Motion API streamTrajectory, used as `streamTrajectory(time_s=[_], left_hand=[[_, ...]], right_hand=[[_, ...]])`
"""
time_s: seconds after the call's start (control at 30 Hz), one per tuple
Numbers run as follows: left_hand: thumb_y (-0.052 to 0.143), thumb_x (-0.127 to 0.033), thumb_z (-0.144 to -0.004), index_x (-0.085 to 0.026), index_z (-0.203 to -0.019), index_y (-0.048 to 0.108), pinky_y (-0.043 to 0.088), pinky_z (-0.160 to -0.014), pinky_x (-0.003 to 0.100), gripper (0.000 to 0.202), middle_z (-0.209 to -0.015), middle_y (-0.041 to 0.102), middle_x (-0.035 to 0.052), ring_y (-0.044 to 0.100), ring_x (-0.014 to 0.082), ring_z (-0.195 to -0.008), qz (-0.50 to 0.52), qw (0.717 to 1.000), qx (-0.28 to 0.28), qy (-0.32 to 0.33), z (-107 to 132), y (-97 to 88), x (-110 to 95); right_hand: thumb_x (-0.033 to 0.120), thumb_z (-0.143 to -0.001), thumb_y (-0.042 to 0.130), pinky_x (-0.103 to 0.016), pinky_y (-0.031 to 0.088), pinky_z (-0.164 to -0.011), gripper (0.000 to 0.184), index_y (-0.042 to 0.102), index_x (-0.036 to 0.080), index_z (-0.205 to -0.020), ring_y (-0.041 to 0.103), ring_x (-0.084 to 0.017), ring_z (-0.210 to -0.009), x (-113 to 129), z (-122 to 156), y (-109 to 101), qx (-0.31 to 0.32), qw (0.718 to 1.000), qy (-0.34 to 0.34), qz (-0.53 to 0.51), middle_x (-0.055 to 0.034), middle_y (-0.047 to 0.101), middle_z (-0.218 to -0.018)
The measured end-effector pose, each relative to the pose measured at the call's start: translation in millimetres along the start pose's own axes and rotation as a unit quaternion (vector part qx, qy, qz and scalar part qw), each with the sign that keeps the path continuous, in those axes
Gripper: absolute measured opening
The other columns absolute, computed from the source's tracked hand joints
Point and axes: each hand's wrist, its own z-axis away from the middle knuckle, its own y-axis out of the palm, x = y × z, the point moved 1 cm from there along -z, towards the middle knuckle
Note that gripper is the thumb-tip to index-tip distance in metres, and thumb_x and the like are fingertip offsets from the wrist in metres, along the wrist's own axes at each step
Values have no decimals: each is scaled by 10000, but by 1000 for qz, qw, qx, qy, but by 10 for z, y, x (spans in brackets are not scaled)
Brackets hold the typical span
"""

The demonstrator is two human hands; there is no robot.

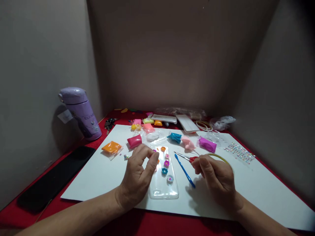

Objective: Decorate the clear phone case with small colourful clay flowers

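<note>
A clear phone case (164,186) lies on a white board (103,173), with small clay flowers (166,163) in orange, pink, teal and white stuck on it. My left hand (139,175) hovers at the case's left edge, thumb and fingers pinched together on something too small to make out. My right hand (216,178) is closed on small red-handled scissors (184,156), whose blades point left. A blue modelling tool (185,171) lies on the board between the case and my right hand.
Packets of coloured clay lie across the board's far side: orange (112,147), magenta (134,141), teal (175,137), pink (188,143), purple (207,144). A rhinestone sheet (240,152) is at right. A purple flask (82,113) and black case (56,177) sit left.
</note>
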Motion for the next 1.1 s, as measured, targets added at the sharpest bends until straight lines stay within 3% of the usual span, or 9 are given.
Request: streamTrajectory(time_s=[0.23,0.6,0.73,0.9,1.1], left_hand=[[443,-206,-942,-205,-746,448,396,-721,296,196,-774,506,-6,486,138,-746,19,999,-22,14,-14,-15,-18],[426,-273,-957,-208,-727,452,377,-628,286,240,-679,459,-25,450,125,-649,39,998,-37,-30,-11,0,1],[384,-251,-964,-212,-795,473,410,-654,288,195,-729,490,-8,485,136,-703,47,998,-38,-35,-23,2,-15],[408,-172,-916,-217,-862,512,434,-708,303,126,-795,536,7,517,152,-775,43,998,-37,-9,-20,-10,-2],[400,-252,-947,-221,-900,521,429,-726,311,133,-800,535,6,521,157,-787,61,997,-38,-37,-1,-17,8]], right_hand=[[183,-957,423,-252,388,-508,269,617,183,-770,511,-98,-516,2,7,4,-19,1000,-1,-8,22,530,-599],[189,-963,425,-256,385,-510,282,617,187,-757,500,-96,-511,14,8,2,-24,1000,0,-7,19,535,-594],[191,-965,423,-259,384,-508,268,623,189,-786,505,-103,-523,10,20,-16,-34,999,0,-30,16,537,-595],[257,-984,396,-280,369,-507,342,619,193,-734,475,-114,-524,34,25,-17,-92,991,37,-92,1,531,-596],[325,-980,405,-284,352,-469,345,644,208,-760,466,-128,-517,30,-2,-1,-191,967,102,-138,-14,571,-630]])
